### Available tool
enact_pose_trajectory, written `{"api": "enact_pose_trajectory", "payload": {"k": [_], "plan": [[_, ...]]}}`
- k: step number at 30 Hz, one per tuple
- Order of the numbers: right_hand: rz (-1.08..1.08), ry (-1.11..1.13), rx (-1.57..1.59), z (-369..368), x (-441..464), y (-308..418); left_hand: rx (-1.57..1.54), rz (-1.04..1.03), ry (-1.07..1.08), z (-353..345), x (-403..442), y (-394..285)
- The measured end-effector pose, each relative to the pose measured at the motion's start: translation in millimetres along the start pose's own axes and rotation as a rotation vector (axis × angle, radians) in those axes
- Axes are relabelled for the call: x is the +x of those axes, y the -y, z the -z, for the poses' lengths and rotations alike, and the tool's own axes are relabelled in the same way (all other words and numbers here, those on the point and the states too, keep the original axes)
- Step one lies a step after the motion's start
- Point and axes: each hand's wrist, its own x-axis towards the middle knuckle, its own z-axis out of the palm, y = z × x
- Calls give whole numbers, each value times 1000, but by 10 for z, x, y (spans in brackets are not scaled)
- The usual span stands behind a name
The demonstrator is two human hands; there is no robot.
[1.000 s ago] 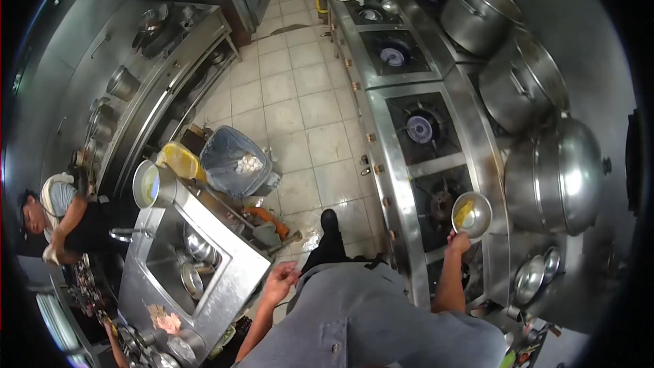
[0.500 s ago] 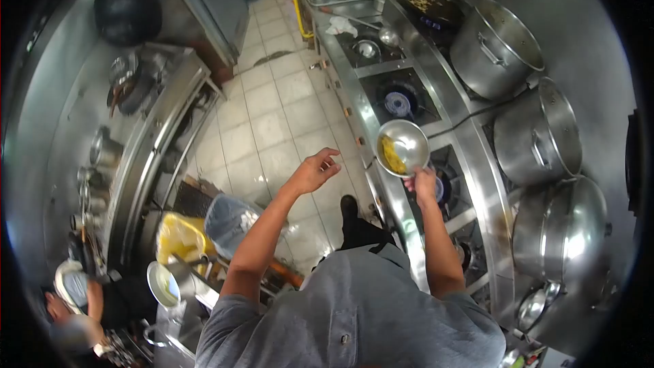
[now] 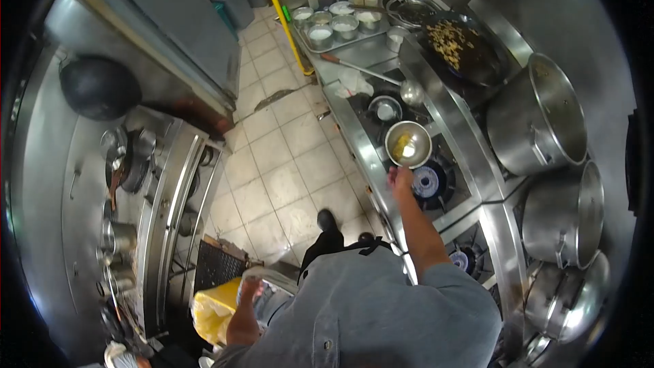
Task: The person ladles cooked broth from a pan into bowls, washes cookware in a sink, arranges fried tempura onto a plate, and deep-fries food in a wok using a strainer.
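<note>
A round metal bowl (image 3: 420,135) with some yellow food (image 3: 402,145) in it is held by its near rim in my right hand (image 3: 400,179), whose fingers are closed there. The bowl is over the stove, just beyond a burner (image 3: 426,182). A smaller metal bowl (image 3: 385,109) sits past it. Beside that lies a long-handled ladle (image 3: 412,93) near a crumpled white cloth (image 3: 355,84). My left hand (image 3: 251,288) hangs low at my left, beside a bin with a yellow bag (image 3: 212,310). Its fingers are too blurred to read.
Tall metal pots (image 3: 538,119) line the right side. A black wok (image 3: 470,61) with browned pieces and a tray (image 3: 347,39) of filled containers stand ahead. A steel shelf unit (image 3: 174,184) runs along the left. Tiled floor (image 3: 279,170) lies between.
The view has moved forward along the stove. My right hand carries the bowl farther along. My left hand has dropped from in front of me to beside the bin.
</note>
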Motion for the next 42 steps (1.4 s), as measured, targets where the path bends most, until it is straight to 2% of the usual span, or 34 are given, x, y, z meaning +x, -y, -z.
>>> {"api": "enact_pose_trajectory", "payload": {"k": [2,3,5,7,8,10,11,13,15,16,17,19,20,22,23,25,26,27,28,29,30,31,33,35,36,38,39,40,42], "plan": [[23,95,-43,-85,-58,-223,89,208,189,298,385,46],[79,107,-163,-166,-152,-330,94,-93,379,402,439,7],[122,130,-336,-252,-400,-565,113,-392,597,486,702,-332],[140,142,-388,-659,-412,-438,392,63,418,298,1124,-1142],[138,142,-442,-843,-474,-356,108,368,480,348,1366,-1695],[112,121,-483,-1196,-586,-162,626,-98,175,240,1826,-2754],[105,149,-457,-1430,-484,24,653,-96,177,216,1982,-3339],[107,164,-410,-1961,-265,401,577,-378,218,64,2229,-4604],[39,202,-206,-2564,25,888,622,-667,254,-117,2433,-5748],[33,252,-110,-2888,180,1128,638,-911,249,-197,2796,-6174],[52,340,-104,-3160,495,1300,622,-950,194,-263,2588,-6723],[181,375,4,-3797,1202,1572,394,-976,185,-376,1977,-7611],[189,388,39,-4128,1453,1758,303,-994,169,-377,1755,-7894],[215,364,112,-4836,1894,2174,284,-1120,312,-337,1764,-8253],[230,323,138,-5146,2072,2369,404,-1124,307,-281,1728,-8365],[216,150,284,-5681,2305,2694,530,-1074,420,-67,2356,-8287],[176,182,471,-5858,2643,2827,751,-975,361,24,2482,-8301],[142,213,661,-5976,2940,2886,840,-895,415,159,2897,-8193],[154,182,778,-6106,2848,3036,964,-677,454,275,2904,-8259],[109,105,800,-6152,2739,3190,803,-489,592,483,3400,-8116],[232,30,705,-6158,2948,3139,639,-277,712,667,3847,-8028],[303,2,694,-6172,2864,3149,591,-167,753,818,4119,-8042],[408,-44,680,-6133,2480,3302,802,-281,667,1066,4437,-8238],[470,91,597,-6091,1942,3291,1029,-484,610,1176,4810,-8599],[513,65,612,-6013,1753,3329,1133,-604,613,1143,4946,-8844],[446,198,626,-5738,1310,3306,1301,-836,646,946,5104,-9439],[461,124,576,-5601,1010,3321,1302,-896,701,849,5211,-9724],[469,52,526,-5459,693,3364,1125,-696,821,688,5319,-10025],[545,-267,290,-5110,183,3401,757,-269,993,286,5334,-10605]]}}
